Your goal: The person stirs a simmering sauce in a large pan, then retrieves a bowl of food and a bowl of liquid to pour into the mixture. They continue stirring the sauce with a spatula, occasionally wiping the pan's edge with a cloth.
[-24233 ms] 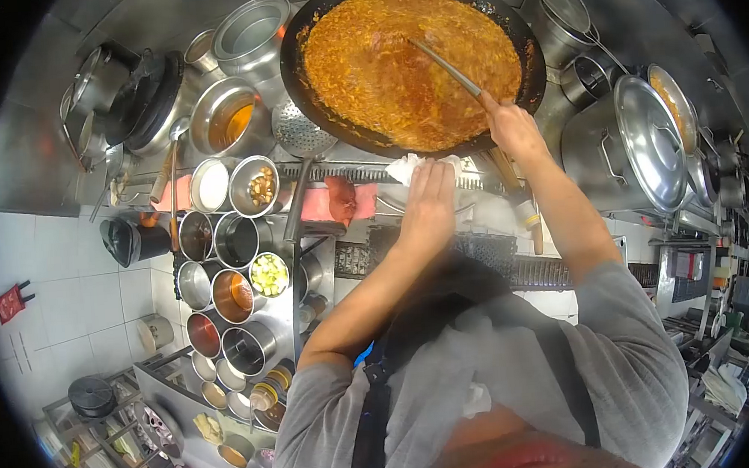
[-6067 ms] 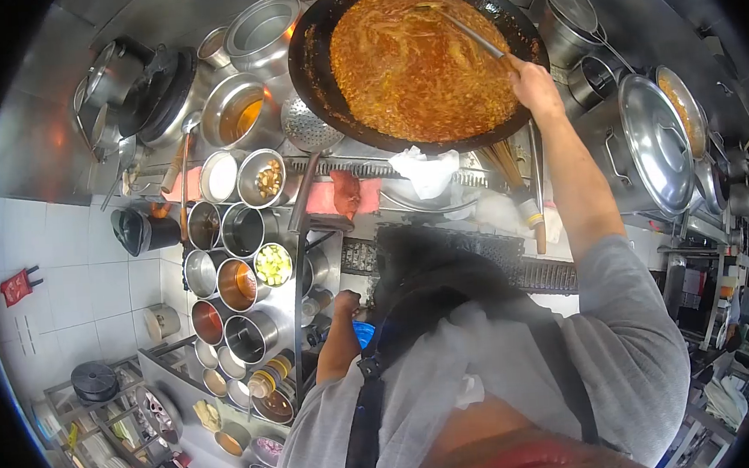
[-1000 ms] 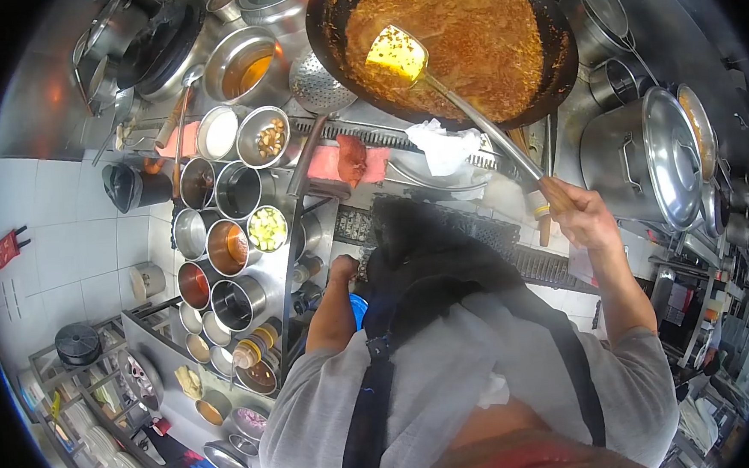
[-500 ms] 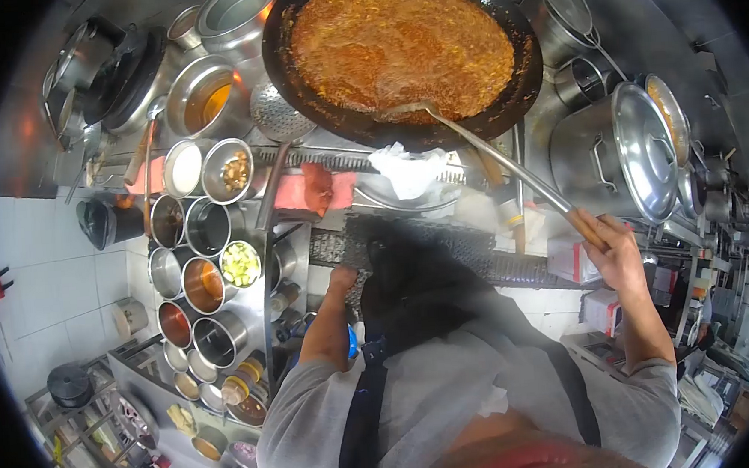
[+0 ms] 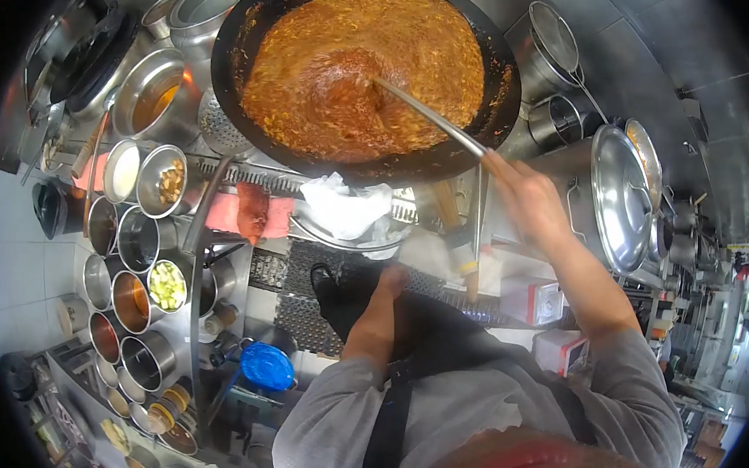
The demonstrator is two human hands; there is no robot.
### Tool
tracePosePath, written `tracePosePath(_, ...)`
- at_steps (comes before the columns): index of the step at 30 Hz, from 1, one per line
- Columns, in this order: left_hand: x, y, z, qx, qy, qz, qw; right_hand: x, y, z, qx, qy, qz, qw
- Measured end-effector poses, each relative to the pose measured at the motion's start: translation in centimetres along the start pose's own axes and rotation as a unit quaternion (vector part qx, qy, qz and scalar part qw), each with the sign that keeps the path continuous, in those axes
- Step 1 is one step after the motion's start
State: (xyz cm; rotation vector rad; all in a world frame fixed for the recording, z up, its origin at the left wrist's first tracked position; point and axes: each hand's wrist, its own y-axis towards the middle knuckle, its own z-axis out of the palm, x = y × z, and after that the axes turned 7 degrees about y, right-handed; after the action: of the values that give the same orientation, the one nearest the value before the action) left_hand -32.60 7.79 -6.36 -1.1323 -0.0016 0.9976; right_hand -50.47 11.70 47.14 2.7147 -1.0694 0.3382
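1. Gripping a long metal-shafted tool [image 5: 432,119], the right hand [image 5: 527,197] sits just off the wok's rim at about four o'clock, fingers closed around the handle.
2. From that hand the tool runs toward ten o'clock, its far end sunk in the reddish-orange food [image 5: 427,46] (the head is hidden, so its shape cannot be told here).
3. Around the tool's tip the food looks blurred and swirled; it fills most of the big black wok [image 5: 503,132], which takes up twelve o'clock of the view.
4. Well apart from the wok, toward six o'clock, the left hand [image 5: 390,280] is over the dark apron [image 5: 453,323]; it is too blurred to tell how open it is or whether it has hold of anything.
5. A crumpled white cloth or sheet [image 5: 347,206] lies just beyond the wok's six o'clock edge.
6. Metal containers [image 5: 148,361] crowd nine o'clock (one holds pale green pieces [image 5: 167,285]), and a lidded pot [image 5: 621,197] stands at three.
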Motion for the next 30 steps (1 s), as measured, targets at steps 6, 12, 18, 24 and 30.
tracePosePath(6, -1.3, -1.9, 2.1, -0.144, 0.662, 0.278, 0.681, -4.9, 7.3, 1.9, -0.068, -0.011, -0.016, 0.998)
tracePosePath(12, 0.6, -0.1, 1.5, -0.096, 0.122, 0.213, 0.965, -6.8, 7.4, -0.8, -0.063, -0.086, 0.049, 0.993)
tracePosePath(18, 1.5, 1.9, 0.0, -0.113, 0.109, 0.119, 0.98, -8.3, 4.1, -5.6, -0.055, -0.156, 0.067, 0.984)
tracePosePath(24, 4.5, 5.9, -2.5, -0.072, 0.131, 0.248, 0.957, -7.5, -0.6, -11.9, -0.029, -0.154, 0.072, 0.985)
tracePosePath(30, -2.6, -1.7, 3.2, -0.151, -0.104, 0.028, 0.983, -5.2, -4.5, -14.3, 0.012, -0.125, 0.062, 0.99)
